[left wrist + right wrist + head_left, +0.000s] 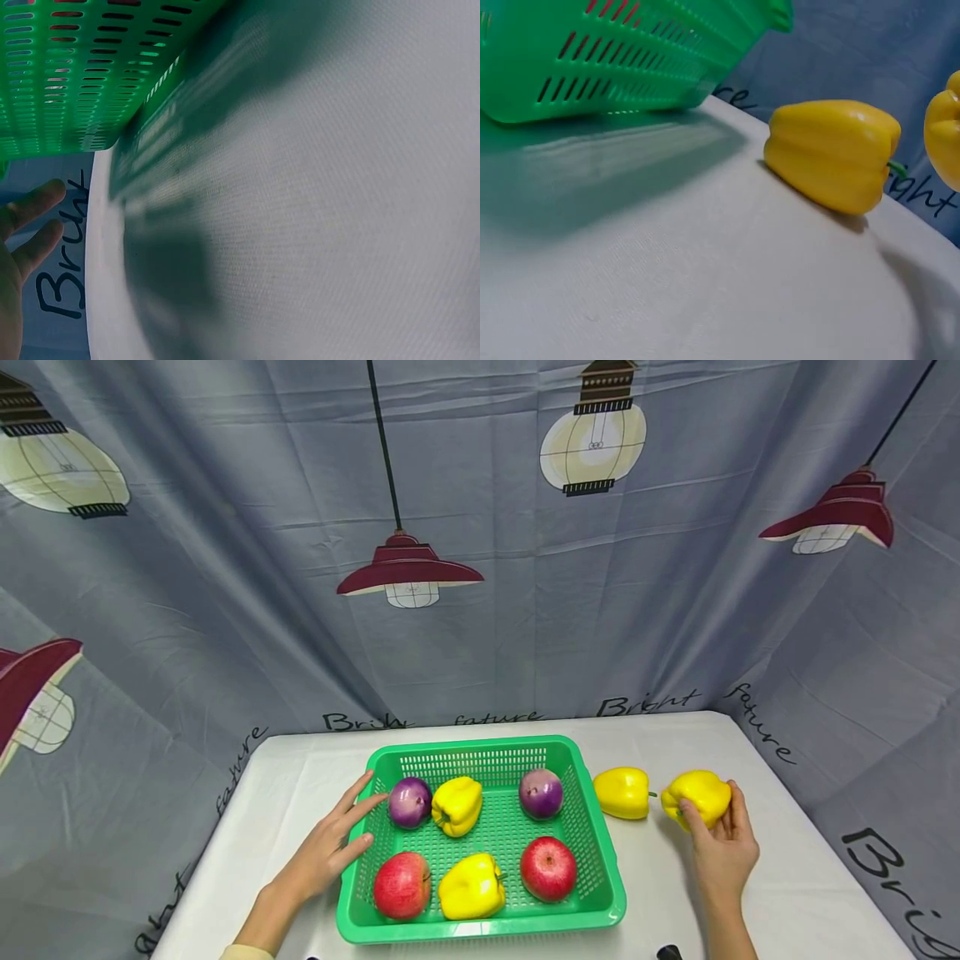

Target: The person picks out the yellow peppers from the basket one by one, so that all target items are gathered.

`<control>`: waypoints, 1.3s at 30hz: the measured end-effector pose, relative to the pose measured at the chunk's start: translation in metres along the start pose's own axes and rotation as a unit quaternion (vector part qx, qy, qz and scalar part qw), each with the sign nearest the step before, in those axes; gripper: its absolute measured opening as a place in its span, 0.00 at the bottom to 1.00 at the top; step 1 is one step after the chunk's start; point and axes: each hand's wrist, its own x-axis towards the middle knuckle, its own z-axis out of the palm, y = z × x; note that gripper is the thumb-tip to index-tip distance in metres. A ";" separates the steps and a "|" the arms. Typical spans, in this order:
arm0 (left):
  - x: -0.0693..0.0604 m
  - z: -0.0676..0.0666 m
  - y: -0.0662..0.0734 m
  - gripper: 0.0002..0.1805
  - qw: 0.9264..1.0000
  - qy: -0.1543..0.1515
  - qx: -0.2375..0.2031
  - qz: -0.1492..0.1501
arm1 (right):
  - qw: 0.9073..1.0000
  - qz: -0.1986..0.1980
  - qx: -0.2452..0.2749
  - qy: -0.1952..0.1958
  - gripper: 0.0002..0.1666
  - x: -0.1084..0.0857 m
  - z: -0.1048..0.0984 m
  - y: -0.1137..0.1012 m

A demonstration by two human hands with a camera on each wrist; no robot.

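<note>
My right hand (723, 847) grips a yellow bell pepper (697, 797) right of the basket; in the right wrist view this pepper (945, 135) hangs above the tabletop at the right edge. Just left of it another yellow bell pepper (622, 792) lies on the table, its green stem pointing right. My left hand (330, 847) hovers at the left rim of the green basket (480, 931), fingers spread and holding nothing. Inside the basket are two yellow peppers (472, 887), two red apples (548, 868) and two purple onions (541, 793).
A white cloth covers the table (795, 877). Behind it and at the sides hangs a grey-blue curtain (495, 652) printed with lamps and lettering. A small black object (669, 952) shows at the bottom edge, near my right forearm.
</note>
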 end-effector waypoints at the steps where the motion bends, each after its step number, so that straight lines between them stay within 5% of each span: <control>1: 0.000 0.000 0.000 0.33 1.000 -0.001 0.000 -0.001 | 1.000 0.004 -0.003 0.005 0.47 0.001 -0.001 0.001; 13: -0.001 0.001 -0.001 0.33 1.000 -0.001 0.001 -0.002 | 0.994 0.026 -0.104 0.014 0.48 0.017 -0.001 0.017; 18: -0.001 0.002 -0.002 0.33 1.000 -0.002 0.001 -0.001 | 0.985 0.047 -0.163 0.010 0.47 0.024 0.004 0.022; 25: 0.000 0.004 -0.003 0.33 1.000 0.000 -0.002 0.003 | 0.966 0.025 -0.256 0.020 0.46 0.028 0.009 0.030; 39: -0.002 0.002 -0.004 0.33 1.000 0.002 0.001 -0.002 | 0.954 0.027 -0.299 0.023 0.49 0.028 0.018 0.046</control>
